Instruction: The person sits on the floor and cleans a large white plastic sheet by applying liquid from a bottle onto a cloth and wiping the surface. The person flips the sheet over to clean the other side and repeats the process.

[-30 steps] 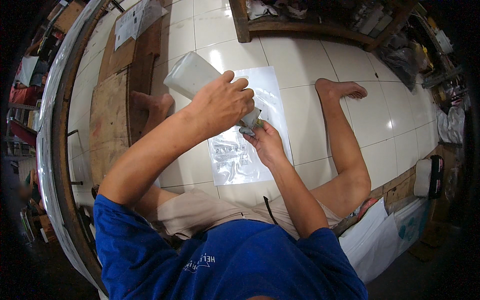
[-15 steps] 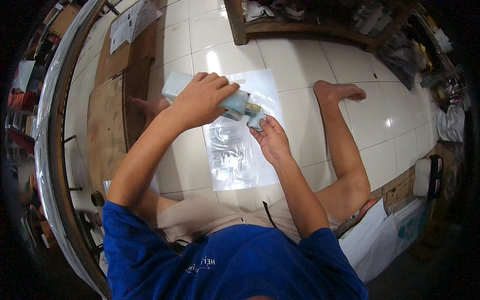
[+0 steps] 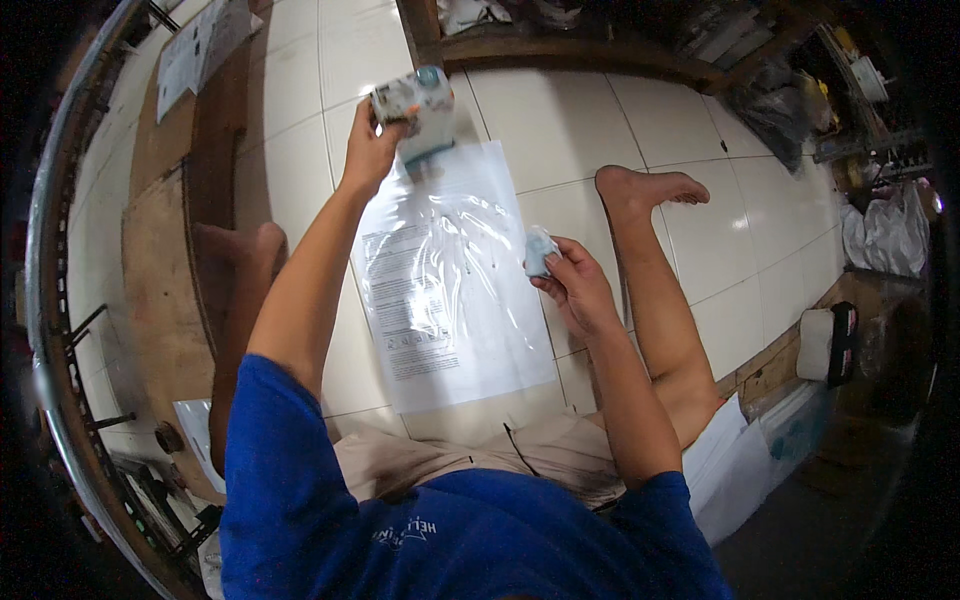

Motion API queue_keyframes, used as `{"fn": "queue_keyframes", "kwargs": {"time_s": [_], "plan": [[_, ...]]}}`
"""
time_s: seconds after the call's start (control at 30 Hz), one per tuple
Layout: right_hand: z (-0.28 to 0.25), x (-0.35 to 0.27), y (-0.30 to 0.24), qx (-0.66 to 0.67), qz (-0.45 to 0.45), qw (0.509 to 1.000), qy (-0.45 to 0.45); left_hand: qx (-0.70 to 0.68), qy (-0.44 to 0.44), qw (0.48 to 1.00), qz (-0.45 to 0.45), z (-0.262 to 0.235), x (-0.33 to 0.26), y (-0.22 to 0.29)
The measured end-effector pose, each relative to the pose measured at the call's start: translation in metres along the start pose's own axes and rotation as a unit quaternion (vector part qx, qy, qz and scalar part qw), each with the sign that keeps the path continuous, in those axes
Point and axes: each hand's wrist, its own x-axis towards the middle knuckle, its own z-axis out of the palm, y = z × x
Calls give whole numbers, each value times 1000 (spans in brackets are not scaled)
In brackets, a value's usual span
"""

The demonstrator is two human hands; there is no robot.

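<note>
My left hand [image 3: 378, 142] is wrapped round a pale, boxy container [image 3: 432, 115] with a printed label and teal parts, at the far edge of a printed sheet [image 3: 410, 375] under shiny clear plastic. Motion blurs the container, and I cannot tell whether it touches the floor. In my right hand [image 3: 572, 280], thumb and fingers pinch a small, crumpled light-blue cloth [image 3: 541, 252]. That hand hovers over the right edge of the sheet, apart from the container.
The sheet lies on white floor tiles [image 3: 560, 130] between my bare legs. Wooden boards [image 3: 155, 260] run along the left. A wooden frame [image 3: 590, 52] stands at the far side. At the right are a white-and-black block-like object [image 3: 822, 345] and white sheets [image 3: 725, 470].
My left hand has moved the container away from the cloth, farther off, and turned it from its tilted pose. My right hand has drawn slightly right and nearer, still pinching the cloth.
</note>
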Motion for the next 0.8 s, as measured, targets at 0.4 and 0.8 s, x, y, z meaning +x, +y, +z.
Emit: {"fn": "queue_keyframes", "kwargs": {"time_s": [0.4,0.8], "plan": [[-44,-29,22,-387,31,921,-35,39,45,993,98,-3,87,-58],[-57,-48,39,-582,-75,802,-113,265,-419,840,220,110,-353,1]]}}
